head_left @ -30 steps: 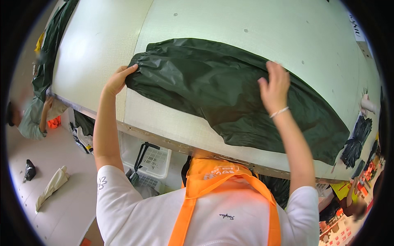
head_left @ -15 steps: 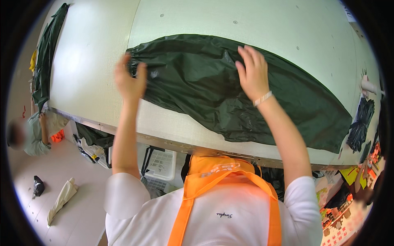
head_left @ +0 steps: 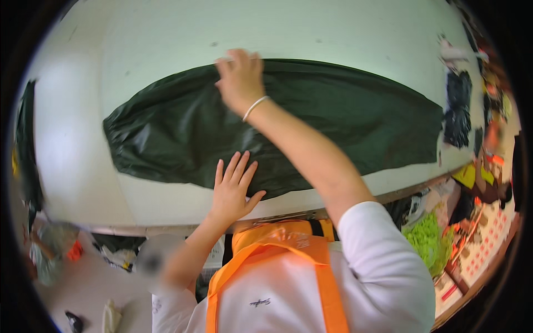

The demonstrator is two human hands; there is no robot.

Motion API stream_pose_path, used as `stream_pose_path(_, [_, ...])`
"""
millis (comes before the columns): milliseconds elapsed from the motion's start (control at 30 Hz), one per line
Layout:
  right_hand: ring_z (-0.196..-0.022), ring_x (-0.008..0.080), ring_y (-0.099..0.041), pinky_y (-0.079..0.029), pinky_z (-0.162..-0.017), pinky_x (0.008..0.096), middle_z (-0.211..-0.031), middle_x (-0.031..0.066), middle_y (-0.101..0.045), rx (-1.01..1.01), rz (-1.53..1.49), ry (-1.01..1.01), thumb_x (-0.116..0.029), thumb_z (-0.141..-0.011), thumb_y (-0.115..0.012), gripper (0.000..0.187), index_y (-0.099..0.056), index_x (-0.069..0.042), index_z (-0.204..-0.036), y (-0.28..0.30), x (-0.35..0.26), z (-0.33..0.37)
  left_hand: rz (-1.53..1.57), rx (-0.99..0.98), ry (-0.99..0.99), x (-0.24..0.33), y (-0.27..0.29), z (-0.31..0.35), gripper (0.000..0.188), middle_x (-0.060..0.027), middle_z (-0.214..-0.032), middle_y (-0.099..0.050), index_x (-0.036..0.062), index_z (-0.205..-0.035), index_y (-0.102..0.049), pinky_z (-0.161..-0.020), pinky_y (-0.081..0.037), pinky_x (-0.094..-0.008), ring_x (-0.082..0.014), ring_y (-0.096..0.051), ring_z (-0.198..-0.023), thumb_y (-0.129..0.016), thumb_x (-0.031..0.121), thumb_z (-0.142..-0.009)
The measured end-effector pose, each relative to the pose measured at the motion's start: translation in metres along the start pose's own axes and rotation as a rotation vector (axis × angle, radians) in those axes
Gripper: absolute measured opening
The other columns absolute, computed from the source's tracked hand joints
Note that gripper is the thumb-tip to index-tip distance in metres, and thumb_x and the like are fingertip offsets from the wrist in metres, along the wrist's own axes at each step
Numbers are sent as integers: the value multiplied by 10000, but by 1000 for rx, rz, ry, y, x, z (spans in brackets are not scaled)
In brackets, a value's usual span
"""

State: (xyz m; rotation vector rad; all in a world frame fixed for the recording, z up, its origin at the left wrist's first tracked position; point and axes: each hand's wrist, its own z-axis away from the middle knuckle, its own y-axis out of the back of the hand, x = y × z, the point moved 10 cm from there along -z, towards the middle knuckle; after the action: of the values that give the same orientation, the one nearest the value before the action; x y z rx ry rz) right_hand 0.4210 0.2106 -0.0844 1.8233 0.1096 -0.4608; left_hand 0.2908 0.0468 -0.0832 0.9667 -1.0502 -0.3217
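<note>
A long dark green cloth piece point(head_left: 344, 116), thin and slightly shiny, lies spread across the pale table, with puckers at its narrow left end. My left hand point(head_left: 233, 191) rests palm down on its near edge, fingers spread and pointing away from me. Across the cloth reaches my right arm, with a light band at the wrist. My right hand point(head_left: 241, 80) is at the far edge left of the middle, fingers apart and somewhat blurred; nothing shows in them.
Another dark green cloth point(head_left: 28, 150) hangs at the table's left end. A bundle of black strips point(head_left: 458, 108) lies at the right end. Bright green material point(head_left: 427, 238) is below the right front edge. Other people are at far left point(head_left: 47, 250) and far right point(head_left: 494, 186).
My left hand has left the puckered end and come down onto the near edge. My right hand has moved left to the far edge. The cloth lies flatter, its near edge smoother.
</note>
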Motion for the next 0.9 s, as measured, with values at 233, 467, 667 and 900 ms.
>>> stream_pose_path(233, [-1327,347,-279,-227,-1043,562,-1421,136,-348,-125,-86,124,-430,-794,-619,609,-462,-155,-1315,36,78,106,-196,27,85,22,-49,-44,768,-159,-1461,-282,120,-1330,-448,-1068,-99,-596,-366,-202,-1365,-708,409,-667])
stream_pose_path(467, [-1357,281,-251,-208,-1071,529,-1458,135,-291,-88,474,-326,-431,-897,-485,547,-399,-152,-1359,177,444,159,-311,-32,125,24,-58,-33,823,-197,-1474,-246,81,-1343,-424,-1086,-61,-575,-392,-171,-1374,-698,367,-621])
stream_pose_path(667, [-1268,300,-392,-288,-1033,514,-1369,139,-431,181,586,-894,-479,-927,-374,566,-416,-84,-1331,314,654,258,-424,2,55,28,-65,-27,761,-234,-1467,-234,41,-1346,-386,-1085,-56,-575,-427,-172,-1362,-551,470,-739])
stream_pose_path(900, [-790,289,-633,-473,-685,377,-783,200,-643,-206,38,-1278,-744,-724,-504,788,-666,10,-885,336,781,340,-446,-42,41,13,-72,-17,807,-259,-1465,-203,57,-1367,-327,-1072,-70,-611,-471,-159,-1348,-553,467,-710])
